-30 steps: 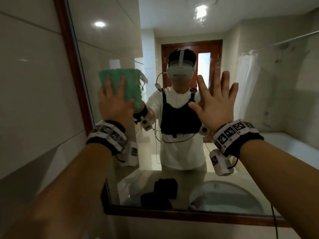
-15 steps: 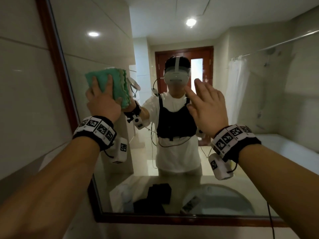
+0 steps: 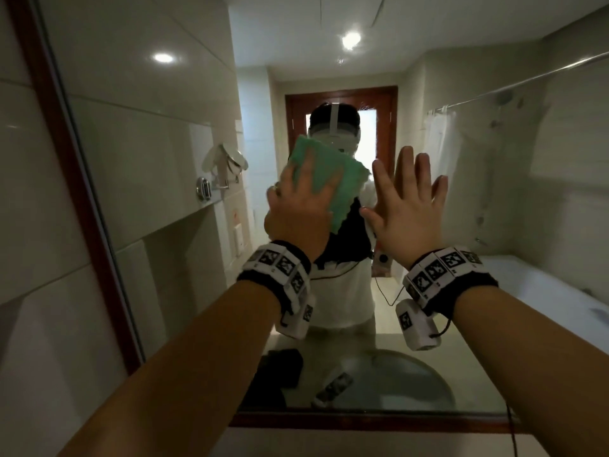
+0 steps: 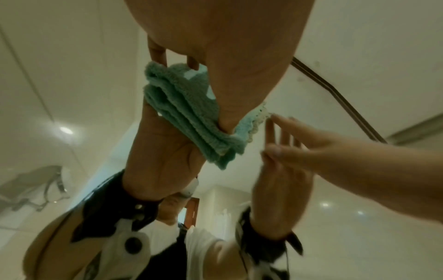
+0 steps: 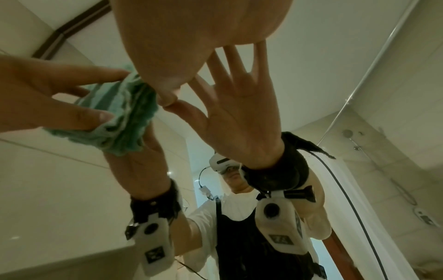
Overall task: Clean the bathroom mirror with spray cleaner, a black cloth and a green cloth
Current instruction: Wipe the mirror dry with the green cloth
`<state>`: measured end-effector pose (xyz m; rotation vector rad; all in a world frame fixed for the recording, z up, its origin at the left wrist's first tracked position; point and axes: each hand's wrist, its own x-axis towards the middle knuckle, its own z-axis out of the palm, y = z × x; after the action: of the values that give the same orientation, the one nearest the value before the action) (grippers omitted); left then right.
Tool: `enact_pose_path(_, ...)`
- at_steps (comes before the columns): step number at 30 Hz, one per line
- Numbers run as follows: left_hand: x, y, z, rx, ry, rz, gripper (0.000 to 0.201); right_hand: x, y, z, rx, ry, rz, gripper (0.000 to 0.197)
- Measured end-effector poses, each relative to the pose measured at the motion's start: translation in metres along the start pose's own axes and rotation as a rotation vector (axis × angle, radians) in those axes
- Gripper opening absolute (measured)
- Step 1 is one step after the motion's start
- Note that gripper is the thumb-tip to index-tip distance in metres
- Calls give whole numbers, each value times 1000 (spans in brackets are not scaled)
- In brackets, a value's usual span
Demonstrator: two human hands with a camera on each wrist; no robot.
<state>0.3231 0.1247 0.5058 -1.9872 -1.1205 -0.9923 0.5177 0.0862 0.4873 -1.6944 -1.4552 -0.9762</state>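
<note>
A folded green cloth (image 3: 333, 179) lies flat on the mirror glass (image 3: 158, 166) near its middle. My left hand (image 3: 303, 206) presses it there with straight, spread fingers. From the left wrist the green cloth (image 4: 187, 106) shows as stacked folds under the left hand (image 4: 215, 47). My right hand (image 3: 408, 206) rests flat on the glass just right of the cloth, fingers spread, holding nothing. In the right wrist view the right hand (image 5: 187, 47) meets its reflection at the thumb tip, beside the green cloth (image 5: 124, 121). A black cloth (image 3: 280, 367) appears only as a reflection low in the mirror.
A dark wooden frame (image 3: 82, 225) borders the mirror on the left and along the bottom. Tiled wall lies left of it. The mirror reflects a round basin (image 3: 395, 380), a bathtub (image 3: 543, 298), a shower curtain and a person wearing a headset.
My left hand has slid the green cloth rightward from near the frame's left edge to the mirror's middle. My right hand stayed on the glass and its fingers are spread again.
</note>
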Motion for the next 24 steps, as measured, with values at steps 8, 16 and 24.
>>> enact_pose_path(8, -12, -42, -2, -9, -56, -236, 83, -3, -1, 0, 38, -20, 5, 78)
enact_pose_path(16, -63, -100, 10, -93, -63, -484, 82, -4, -6, 2, 48, -17, 26, 78)
enact_pose_path(24, -74, -60, 23, -109, -13, -434, 82, -44, -21, 5, 40, -4, -38, 76)
